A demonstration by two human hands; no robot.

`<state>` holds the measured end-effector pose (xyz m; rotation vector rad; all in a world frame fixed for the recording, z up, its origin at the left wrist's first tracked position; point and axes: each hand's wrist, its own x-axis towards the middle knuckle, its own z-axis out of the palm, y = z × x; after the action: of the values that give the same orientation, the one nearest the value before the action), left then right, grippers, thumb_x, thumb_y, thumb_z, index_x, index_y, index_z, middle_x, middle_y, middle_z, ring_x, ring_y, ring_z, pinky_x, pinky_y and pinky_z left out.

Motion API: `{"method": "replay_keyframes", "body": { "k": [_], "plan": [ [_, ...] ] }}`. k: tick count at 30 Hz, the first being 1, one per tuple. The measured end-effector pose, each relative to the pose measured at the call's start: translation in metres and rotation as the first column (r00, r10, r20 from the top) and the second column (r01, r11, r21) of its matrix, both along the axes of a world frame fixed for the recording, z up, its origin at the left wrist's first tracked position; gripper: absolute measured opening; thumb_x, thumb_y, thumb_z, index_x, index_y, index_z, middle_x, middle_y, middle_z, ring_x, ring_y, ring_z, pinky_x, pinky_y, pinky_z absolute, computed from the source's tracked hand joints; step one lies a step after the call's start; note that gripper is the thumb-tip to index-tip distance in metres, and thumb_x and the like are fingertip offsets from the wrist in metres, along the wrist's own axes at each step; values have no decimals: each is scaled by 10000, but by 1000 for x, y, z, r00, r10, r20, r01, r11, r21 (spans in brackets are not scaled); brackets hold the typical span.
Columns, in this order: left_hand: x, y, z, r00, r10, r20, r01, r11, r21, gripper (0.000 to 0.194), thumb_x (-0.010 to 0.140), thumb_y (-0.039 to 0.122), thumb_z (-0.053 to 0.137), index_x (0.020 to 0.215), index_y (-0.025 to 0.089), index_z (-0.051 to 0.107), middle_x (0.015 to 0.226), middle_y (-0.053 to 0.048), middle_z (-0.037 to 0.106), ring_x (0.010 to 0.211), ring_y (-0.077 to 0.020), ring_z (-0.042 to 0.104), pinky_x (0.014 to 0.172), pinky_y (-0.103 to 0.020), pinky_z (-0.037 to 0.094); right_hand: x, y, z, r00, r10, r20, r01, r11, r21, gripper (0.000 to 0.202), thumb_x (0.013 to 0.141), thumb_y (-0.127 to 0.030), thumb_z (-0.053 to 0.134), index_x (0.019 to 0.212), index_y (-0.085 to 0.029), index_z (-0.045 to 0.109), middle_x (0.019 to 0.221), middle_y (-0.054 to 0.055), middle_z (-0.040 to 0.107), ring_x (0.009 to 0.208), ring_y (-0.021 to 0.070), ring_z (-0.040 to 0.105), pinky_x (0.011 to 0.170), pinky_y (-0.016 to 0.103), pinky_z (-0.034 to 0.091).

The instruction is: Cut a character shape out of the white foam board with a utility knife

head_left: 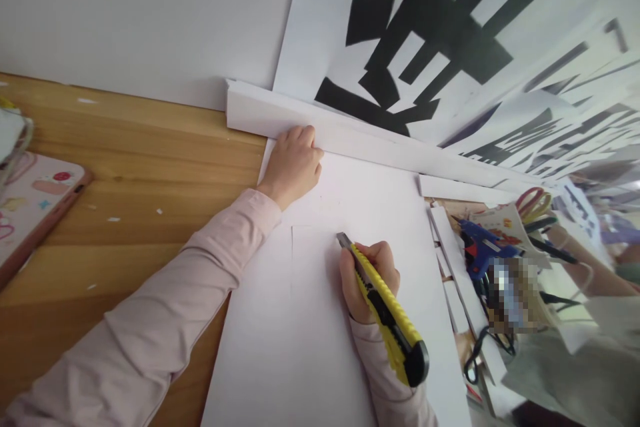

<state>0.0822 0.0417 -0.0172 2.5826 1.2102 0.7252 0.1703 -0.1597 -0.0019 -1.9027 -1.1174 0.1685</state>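
Observation:
My right hand (370, 280) grips a yellow and black utility knife (387, 313), its blade end pointing up and left over a white board (295, 360). A thin straight line is visible on the board to the left of the blade. My left hand (295, 163) rests with curled fingers on the board's far end, against a long white strip (360, 133) along the wall. Whether those fingers pinch anything cannot be made out.
A phone in a pink decorated case (40, 203) lies on the wooden table (165, 167) at left, among white scraps. Black-and-white paper prints (425, 33) cover the wall. At right are a blue glue gun (483, 247), scissors (533, 207), board strips and another person's arm (585, 267).

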Motion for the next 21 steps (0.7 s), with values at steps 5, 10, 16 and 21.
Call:
{"method": "replay_keyframes", "body": {
  "k": [5, 10, 16, 21],
  "plan": [
    [0, 0, 2, 1000, -6, 11, 7, 999, -33, 256, 907, 126, 474, 879, 116, 728, 1069, -145, 567, 1083, -299, 498, 892, -449, 412, -1, -1, 1, 1000, -3, 5, 3, 1000, 1, 241, 844, -352, 644, 751, -239, 453, 492, -95, 442, 402, 75, 349, 403, 203, 328],
    [0, -1, 2, 1000, -2, 2, 2, 999, -40, 271, 909, 119, 455, 880, 112, 724, 1058, -137, 559, 1097, -297, 494, 900, -446, 411, -2, -1, 2, 1000, -9, 11, 9, 1000, -4, 239, 841, -353, 651, 755, -236, 462, 483, -101, 430, 397, 73, 355, 402, 198, 335],
    [1, -1, 2, 1000, -4, 4, 4, 999, -49, 251, 911, 129, 475, 875, 121, 723, 1062, -132, 552, 1099, -294, 490, 908, -446, 408, -4, -4, 2, 1000, -16, 24, 16, 999, -27, 238, 850, -354, 649, 757, -230, 468, 497, -86, 467, 402, 72, 353, 402, 198, 329],
    [1, 0, 1, 1000, -5, -2, 5, 999, -37, 271, 920, 140, 467, 910, 128, 738, 1049, -126, 550, 1090, -291, 492, 901, -449, 407, -9, -9, 1, 998, -51, 38, 52, 998, -17, 240, 852, -374, 657, 768, -226, 488, 523, -63, 526, 397, 75, 383, 406, 208, 338]
  ]
}}
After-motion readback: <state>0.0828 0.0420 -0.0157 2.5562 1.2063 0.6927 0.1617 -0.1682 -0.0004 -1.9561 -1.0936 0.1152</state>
